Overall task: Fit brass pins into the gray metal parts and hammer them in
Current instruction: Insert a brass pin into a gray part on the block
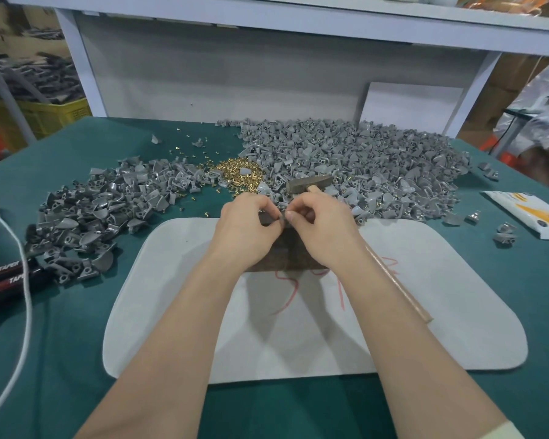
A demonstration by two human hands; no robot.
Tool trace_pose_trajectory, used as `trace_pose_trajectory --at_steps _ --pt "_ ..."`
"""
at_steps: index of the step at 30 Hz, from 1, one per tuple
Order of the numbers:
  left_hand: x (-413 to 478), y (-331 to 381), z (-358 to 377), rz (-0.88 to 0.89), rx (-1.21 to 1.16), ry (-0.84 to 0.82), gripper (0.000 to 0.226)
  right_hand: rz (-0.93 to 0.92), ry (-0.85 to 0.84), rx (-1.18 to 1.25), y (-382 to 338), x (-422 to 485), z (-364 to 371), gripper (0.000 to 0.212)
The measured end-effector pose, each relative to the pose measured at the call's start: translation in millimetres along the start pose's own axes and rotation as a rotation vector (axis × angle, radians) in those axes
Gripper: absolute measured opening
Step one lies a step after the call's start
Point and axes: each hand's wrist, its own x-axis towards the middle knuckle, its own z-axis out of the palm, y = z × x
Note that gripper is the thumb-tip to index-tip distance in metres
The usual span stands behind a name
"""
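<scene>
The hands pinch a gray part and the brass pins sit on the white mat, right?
No: the head view shows the brass pins on the green cloth beyond the white mat. Left hand and right hand do pinch a gray part.

Head-worn wide-angle view, forward and down, close over the table [61,359]

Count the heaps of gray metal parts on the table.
2. The smaller heap lies left of the brass pins; the larger heap spreads right of them. A few strays sit near the right edge; others may be hidden.
</scene>
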Motion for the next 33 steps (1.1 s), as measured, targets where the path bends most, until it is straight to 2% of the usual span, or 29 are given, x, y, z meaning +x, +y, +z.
trace_pose_trajectory --at_steps 9,22,27,33 --pt "0.0 -0.6 0.4 -0.012 0.000 -0.005 0.010 0.023 -0.003 0.015 1.5 -0.5 -0.6 0.013" --pt "-2.0 0.4 -1.1 -0.012 0.014 -0.014 0.012 0.026 -0.043 0.008 0.9 -2.1 -2.9 0.008" --pt "-1.2 1.8 -1.3 -0.010 0.003 -0.016 0.016 0.100 -0.091 0.075 1.5 2.3 -11.8 0.024" --pt "-0.8 1.1 -1.3 -0.006 0.001 -0.013 0.014 0.000 -0.030 0.039 -1.8 -1.6 -11.3 0.012"
